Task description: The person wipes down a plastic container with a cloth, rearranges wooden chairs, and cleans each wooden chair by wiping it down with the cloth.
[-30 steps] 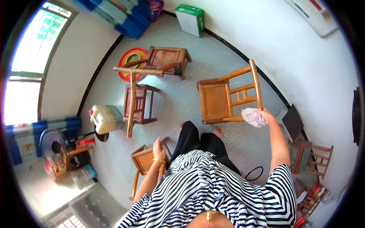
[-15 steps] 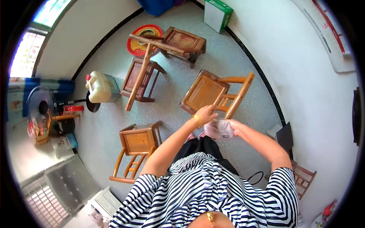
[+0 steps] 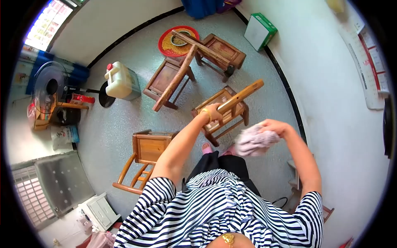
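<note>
Left hand grips the chair, right hand clutches a cloth; I'd brace the chair steady, cloth flat

**Grey floor — what's standing on it**

Dark-brown wooden chair near a cream jerrycan, red cap. Second dark-brown chair just beside a round red tray. Glossy brown chair ahead of pink slippers, which are worn. Honey-brown chair left of those. Green-and-white box by the wall. Pedestal fan — round base beside the jerrycan.
</note>
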A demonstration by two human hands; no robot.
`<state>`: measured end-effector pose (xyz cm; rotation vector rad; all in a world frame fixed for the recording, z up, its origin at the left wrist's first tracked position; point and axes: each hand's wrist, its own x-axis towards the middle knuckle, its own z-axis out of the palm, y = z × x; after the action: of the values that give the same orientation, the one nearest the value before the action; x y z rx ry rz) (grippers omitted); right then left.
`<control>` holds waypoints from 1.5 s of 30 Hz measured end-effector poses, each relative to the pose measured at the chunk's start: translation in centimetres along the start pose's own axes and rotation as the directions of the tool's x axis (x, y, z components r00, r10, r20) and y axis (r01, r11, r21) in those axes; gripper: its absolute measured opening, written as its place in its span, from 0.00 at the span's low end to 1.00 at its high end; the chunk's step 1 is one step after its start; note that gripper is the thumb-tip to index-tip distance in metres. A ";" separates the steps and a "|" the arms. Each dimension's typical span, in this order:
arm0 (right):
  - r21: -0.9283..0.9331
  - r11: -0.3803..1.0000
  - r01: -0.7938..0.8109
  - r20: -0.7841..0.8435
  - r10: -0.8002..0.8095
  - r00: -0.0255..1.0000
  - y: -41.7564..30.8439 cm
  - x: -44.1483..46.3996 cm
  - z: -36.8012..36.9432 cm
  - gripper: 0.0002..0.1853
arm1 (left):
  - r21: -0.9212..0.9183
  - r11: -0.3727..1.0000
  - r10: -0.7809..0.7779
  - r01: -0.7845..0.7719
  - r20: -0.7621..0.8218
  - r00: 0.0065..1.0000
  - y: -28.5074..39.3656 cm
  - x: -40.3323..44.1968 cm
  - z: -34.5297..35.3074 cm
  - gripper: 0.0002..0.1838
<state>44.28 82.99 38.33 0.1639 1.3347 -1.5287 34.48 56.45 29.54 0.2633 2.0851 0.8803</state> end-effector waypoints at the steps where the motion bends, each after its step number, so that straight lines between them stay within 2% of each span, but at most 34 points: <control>1: 0.022 1.000 0.003 -0.071 -0.001 0.998 0.0 -0.9 -1.9 0.13 | -0.027 0.998 -0.052 0.052 -0.024 0.998 -0.2 -1.0 -0.6 0.39; 2: 0.045 0.999 0.005 -0.140 0.001 0.990 -0.2 -1.5 -3.6 0.12 | 0.036 0.998 -0.053 0.055 -0.050 0.997 -1.0 -1.6 -0.7 0.38; 3: 0.035 0.999 0.002 -0.133 0.003 0.991 -1.0 -1.6 -4.7 0.12 | 0.009 0.995 -0.094 0.095 -0.061 0.994 -0.9 -2.8 -1.2 0.35; 5: 0.143 0.988 0.055 -0.278 -0.013 0.961 -3.6 -1.5 -6.8 0.11 | 0.097 0.989 -0.103 0.114 -0.109 0.989 -1.5 -3.8 -1.3 0.34; 7: -0.270 0.959 -0.086 -0.409 -0.033 0.912 -6.4 0.7 -9.7 0.15 | 0.147 0.981 -0.098 0.127 -0.191 0.977 -2.6 -4.7 -0.9 0.33; 8: -0.566 0.804 -0.185 -0.465 -0.125 0.877 -7.9 2.2 -10.9 0.17 | 0.209 0.968 -0.080 0.137 -0.259 0.963 -3.1 -5.2 -0.7 0.32; 9: -0.782 0.552 -0.290 -0.480 -0.236 0.845 -9.5 4.0 -11.8 0.18 | 0.200 0.969 -0.091 0.147 -0.266 0.960 -3.3 -5.8 -0.5 0.32; 10: -0.830 0.411 -0.378 -0.511 -0.286 0.810 -11.2 5.9 -11.9 0.20 | 0.213 0.954 -0.141 0.212 -0.305 0.942 -3.4 -6.5 -0.4 0.31; 11: -0.848 0.261 -0.461 -0.528 -0.344 0.776 -12.9 7.9 -11.6 0.22 | 0.223 0.934 -0.192 0.279 -0.345 0.919 -3.6 -7.2 -0.3 0.30; 13: -0.888 0.238 -0.394 -0.459 -0.419 0.783 -15.2 11.5 -11.7 0.26 | 0.186 0.920 -0.253 0.344 -0.388 0.887 -4.3 -8.1 0.3 0.28; 15: -0.920 0.153 -0.361 -0.392 -0.387 0.834 -16.9 16.6 -13.1 0.30 | 0.128 0.901 -0.325 0.415 -0.437 0.839 -5.2 -8.9 1.1 0.25; 17: -0.894 0.137 -0.426 -0.445 -0.381 0.811 -19.0 20.4 -11.8 0.30 | 0.139 0.882 -0.352 0.450 -0.439 0.826 -3.7 -9.6 1.3 0.24; 19: -0.894 0.058 -0.444 -0.416 -0.474 0.776 -19.5 24.0 -11.3 0.31 | 0.140 0.872 -0.360 0.469 -0.467 0.808 -3.3 -9.8 2.1 0.23; 20: -0.887 -0.047 -0.459 -0.378 -0.496 0.782 -19.7 25.2 -11.0 0.30 | 0.161 0.866 -0.349 0.473 -0.484 0.803 -3.3 -9.9 2.6 0.23; 21: -0.896 -0.062 -0.439 -0.354 -0.494 0.794 -19.9 26.5 -11.1 0.30 | 0.143 0.860 -0.369 0.491 -0.492 0.789 -3.5 -10.0 3.1 0.23; 23: -0.861 -0.245 -0.446 -0.355 -0.340 0.871 -20.1 28.9 -11.5 0.30 | 0.163 0.865 -0.345 0.475 -0.494 0.798 -3.3 -10.3 3.9 0.22; 24: -0.853 -0.195 -0.484 -0.399 -0.354 0.846 -19.9 29.9 -11.9 0.25 | 0.160 0.864 -0.347 0.478 -0.500 0.793 -3.2 -10.4 4.3 0.22; 25: -0.856 -0.206 -0.474 -0.387 -0.352 0.852 -20.2 29.9 -11.8 0.25 | 0.146 0.862 -0.358 0.486 -0.504 0.786 -3.0 -10.4 4.5 0.22; 27: -0.858 -0.140 -0.495 -0.437 -0.308 0.845 -20.6 29.2 -11.7 0.19 | 0.145 0.859 -0.362 0.490 -0.505 0.783 -2.6 -10.7 5.0 0.22; 31: -0.855 -0.129 -0.501 -0.424 -0.381 0.822 -19.9 28.5 -15.1 0.16 | 0.139 0.852 -0.379 0.506 -0.502 0.777 -2.8 -10.9 6.5 0.22; 35: -0.844 -0.277 -0.459 -0.316 -0.435 0.843 -20.0 21.4 -19.7 0.14 | 0.130 0.866 -0.348 0.484 -0.538 0.768 -2.4 -11.1 7.2 0.21; 37: -0.804 -0.312 -0.507 -0.347 -0.445 0.825 -19.2 18.4 -23.1 0.14 | 0.141 0.870 -0.329 0.473 -0.547 0.770 -2.5 -11.2 7.6 0.20; 41: -0.816 -0.319 -0.482 -0.304 -0.472 0.827 -12.9 12.2 -30.4 0.19 | 0.171 0.867 -0.308 0.468 -0.556 0.772 -2.9 -11.2 8.3 0.20; 43: -0.831 -0.239 -0.502 -0.391 -0.391 0.833 -9.3 7.8 -30.8 0.17 | 0.186 0.858 -0.316 0.479 -0.544 0.777 -3.3 -11.3 8.8 0.22; 45: -0.803 -0.290 -0.520 -0.446 -0.286 0.848 -4.9 3.8 -32.5 0.16 | 0.205 0.859 -0.307 0.469 -0.527 0.793 -3.5 -11.5 8.9 0.23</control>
<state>22.75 105.37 26.98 -0.4281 2.5247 0.4697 48.95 52.94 30.76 -0.2530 2.6185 0.3531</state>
